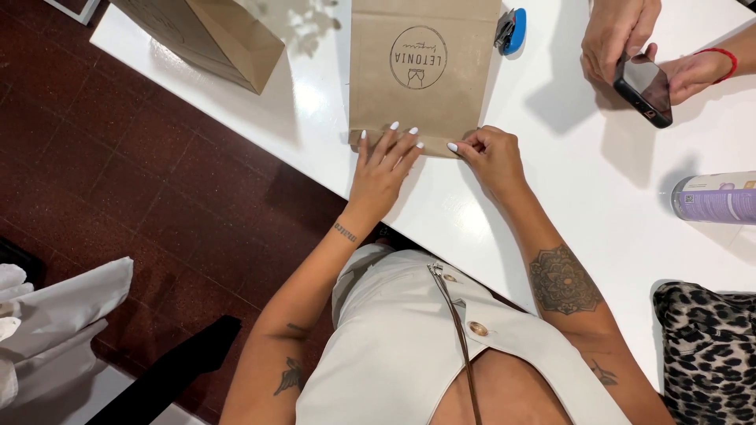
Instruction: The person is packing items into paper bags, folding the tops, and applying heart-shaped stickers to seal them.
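Lying flat on the white table (pixel 551 205): one brown paper bag (pixel 421 75), folded edge nearest you. Your left hand (pixel 383 169) rests open on that fold, fingers spread and pressing down. Your right hand (pixel 492 153) is curled, fingertips pinching the fold's right corner. Also listed: second paper bag (pixel 209 31), upper left; blue stapler (pixel 510 30) just beside the bag; another person's hands holding a phone (pixel 643 88); purple can (pixel 717 197); leopard-print fabric (pixel 705 350).

Bright overhead light, table (pixel 598 205) glare, sharp shadows.
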